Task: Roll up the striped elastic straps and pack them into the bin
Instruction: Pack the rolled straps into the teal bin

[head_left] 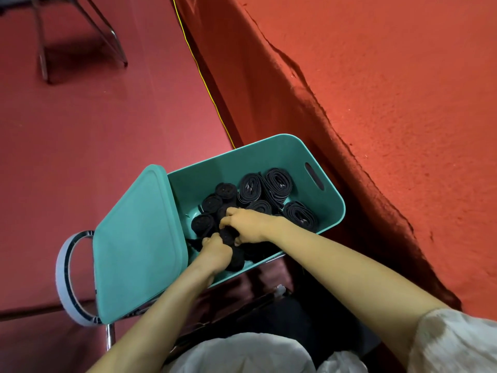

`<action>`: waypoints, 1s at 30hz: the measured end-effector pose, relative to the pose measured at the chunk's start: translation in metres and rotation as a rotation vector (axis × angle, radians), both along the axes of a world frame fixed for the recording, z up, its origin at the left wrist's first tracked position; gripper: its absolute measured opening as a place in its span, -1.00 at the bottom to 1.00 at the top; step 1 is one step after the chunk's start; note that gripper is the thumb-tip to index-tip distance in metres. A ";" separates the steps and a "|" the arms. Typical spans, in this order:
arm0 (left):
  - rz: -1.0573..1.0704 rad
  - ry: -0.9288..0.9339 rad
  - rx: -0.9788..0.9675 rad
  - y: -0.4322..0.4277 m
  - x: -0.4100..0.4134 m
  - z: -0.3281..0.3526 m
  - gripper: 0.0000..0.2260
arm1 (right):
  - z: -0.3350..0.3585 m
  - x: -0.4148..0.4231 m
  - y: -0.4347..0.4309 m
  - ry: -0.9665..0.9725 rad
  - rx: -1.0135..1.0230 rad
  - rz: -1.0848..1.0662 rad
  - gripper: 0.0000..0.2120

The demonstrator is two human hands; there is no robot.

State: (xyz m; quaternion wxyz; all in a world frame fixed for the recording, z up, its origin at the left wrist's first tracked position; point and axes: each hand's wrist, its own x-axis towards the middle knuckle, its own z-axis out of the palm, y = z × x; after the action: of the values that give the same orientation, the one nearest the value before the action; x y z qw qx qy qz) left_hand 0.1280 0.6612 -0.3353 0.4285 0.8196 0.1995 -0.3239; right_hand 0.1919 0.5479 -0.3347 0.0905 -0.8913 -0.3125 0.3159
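A teal plastic bin (pixel 290 154) stands in front of me and holds several rolled dark striped elastic straps (pixel 278 184). Both my hands are inside it at its near side. My left hand (pixel 216 250) and my right hand (pixel 247 224) grip the same dark rolled strap (pixel 228 235) between them, fingers curled round it. More dark rolls (pixel 212 203) stand on end on the bin's left side. Loose dark strap material (pixel 255 251) lies under my hands.
The bin's teal lid (pixel 137 240) leans against the bin's left side. A white-rimmed ring (pixel 63 278) sticks out beneath the lid. A table draped in red cloth (pixel 376 103) rises on the right. Red floor and chair legs (pixel 43 57) lie at the left.
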 end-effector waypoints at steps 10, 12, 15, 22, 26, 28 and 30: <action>-0.111 0.029 0.023 -0.002 0.002 -0.007 -0.70 | 0.002 -0.001 -0.009 -0.098 -0.108 0.128 -0.52; -0.143 0.019 0.054 -0.003 0.003 -0.003 -0.71 | 0.005 -0.002 -0.010 -0.101 -0.081 0.101 -0.54; -0.195 -0.084 0.071 -0.004 0.001 0.009 -0.67 | 0.015 -0.002 -0.017 -0.124 0.010 -0.006 -0.58; -0.204 -0.921 0.286 0.003 0.005 0.088 -0.69 | 0.054 0.010 -0.048 -0.240 0.240 -0.265 -0.62; -0.122 -0.867 0.497 0.044 0.017 0.100 -0.66 | 0.077 0.016 -0.044 -0.297 0.327 -0.319 -0.57; -0.093 -0.669 0.572 0.062 0.017 0.099 -0.54 | 0.088 0.015 -0.036 -0.299 0.370 -0.318 -0.54; -0.088 -0.492 0.589 0.068 0.014 0.094 -0.45 | 0.097 0.013 -0.026 -0.298 0.400 -0.299 -0.54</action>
State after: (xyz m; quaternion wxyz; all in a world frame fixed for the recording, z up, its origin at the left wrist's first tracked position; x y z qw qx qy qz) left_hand 0.1423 0.7288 -0.2411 0.1954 0.9686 0.1399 -0.0643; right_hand 0.2044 0.5221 -0.2379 0.2632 -0.9285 -0.2434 0.0965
